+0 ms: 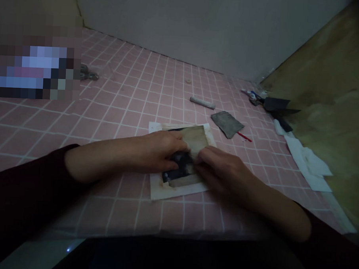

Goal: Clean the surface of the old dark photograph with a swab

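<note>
A sheet with a white border and a dark and beige picture on it lies near the table's front edge. My left hand rests over the left part of the picture, its fingers spread and pointing right, with nothing held. On the right side of the sheet is my right hand, its fingertips pinched together at the edge of the picture's dark area. What they pinch, if anything, is too small and blurred to make out.
Behind the sheet, a grey cloth piece lies by a thin red stick and a grey tube. Scissors, dark pieces and white paper lie at the right. Metal clips are at the left, beside a pixelated area.
</note>
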The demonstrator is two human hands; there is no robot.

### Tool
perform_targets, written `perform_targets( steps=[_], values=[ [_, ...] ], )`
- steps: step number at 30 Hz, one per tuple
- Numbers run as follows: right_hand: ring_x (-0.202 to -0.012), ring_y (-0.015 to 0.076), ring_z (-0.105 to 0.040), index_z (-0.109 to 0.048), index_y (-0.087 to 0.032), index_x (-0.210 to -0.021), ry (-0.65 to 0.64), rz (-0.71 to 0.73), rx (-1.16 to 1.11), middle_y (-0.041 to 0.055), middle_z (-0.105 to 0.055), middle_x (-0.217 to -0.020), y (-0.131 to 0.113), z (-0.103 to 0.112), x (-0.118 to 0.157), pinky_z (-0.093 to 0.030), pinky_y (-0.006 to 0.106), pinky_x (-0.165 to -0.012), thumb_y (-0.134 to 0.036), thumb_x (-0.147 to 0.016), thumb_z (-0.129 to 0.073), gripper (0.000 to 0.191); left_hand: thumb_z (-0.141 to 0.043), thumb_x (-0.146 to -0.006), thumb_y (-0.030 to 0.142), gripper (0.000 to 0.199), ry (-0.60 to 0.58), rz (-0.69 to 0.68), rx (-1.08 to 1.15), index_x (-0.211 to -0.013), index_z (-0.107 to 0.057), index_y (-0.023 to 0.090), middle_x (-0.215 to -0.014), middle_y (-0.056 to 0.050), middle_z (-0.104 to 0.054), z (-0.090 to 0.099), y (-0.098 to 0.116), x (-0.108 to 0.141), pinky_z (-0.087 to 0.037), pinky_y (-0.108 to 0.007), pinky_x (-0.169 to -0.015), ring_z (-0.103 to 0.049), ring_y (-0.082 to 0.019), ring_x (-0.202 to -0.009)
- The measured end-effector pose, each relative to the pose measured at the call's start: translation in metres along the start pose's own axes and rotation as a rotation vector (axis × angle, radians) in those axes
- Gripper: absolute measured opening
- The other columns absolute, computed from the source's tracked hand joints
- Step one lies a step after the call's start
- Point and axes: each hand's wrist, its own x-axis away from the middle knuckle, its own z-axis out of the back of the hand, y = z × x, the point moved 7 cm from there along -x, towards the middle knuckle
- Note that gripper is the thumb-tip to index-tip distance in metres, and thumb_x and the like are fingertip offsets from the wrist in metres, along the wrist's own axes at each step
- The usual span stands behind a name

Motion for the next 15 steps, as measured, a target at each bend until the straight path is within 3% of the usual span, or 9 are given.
perform_targets(
  steps=[3, 9, 15],
  values=[
    [-0.069, 0.0141, -0.050, -0.048, -0.019, -0.082, -0.013, -0.057, 0.049, 0.0017, -0.051, -0.078, 0.006, 0.003, 0.002, -0.039, 0.026, -0.062, -0.013, -0.091, -0.047, 0.010, -0.061, -0.078, 0.013, 0.008, -0.011, -0.001, 0.003, -0.084, -0.057, 0.016, -0.089, -0.001, -0.053, -0.001, -0.001, 0.000, -0.039, -0.024, -0.067, -0.052, -0.013, -0.076],
    [-0.073, 0.0153, -0.052, -0.053, -0.017, -0.089, -0.036, 0.040, -0.005, 0.0046, -0.053, -0.086, -0.007, -0.007, -0.006, -0.042, 0.028, -0.065, -0.013, -0.093, -0.044, 0.010, -0.060, -0.078, 0.013, 0.007, 0.036, -0.033, 0.013, -0.083, -0.058, 0.016, -0.088, -0.001, -0.053, 0.000, -0.001, 0.000, -0.039, -0.024, -0.067, -0.052, -0.013, -0.076],
    [-0.073, 0.0161, -0.053, -0.051, -0.018, -0.084, -0.016, -0.046, 0.071, 0.0044, -0.054, -0.082, 0.006, 0.000, 0.001, -0.042, 0.029, -0.066, -0.016, -0.095, -0.043, 0.014, -0.062, -0.079, 0.013, 0.014, -0.005, -0.011, -0.021, -0.092, -0.060, 0.016, -0.090, -0.001, -0.053, -0.001, -0.001, 0.000, -0.040, -0.023, -0.068, -0.053, -0.013, -0.079]
  ],
)
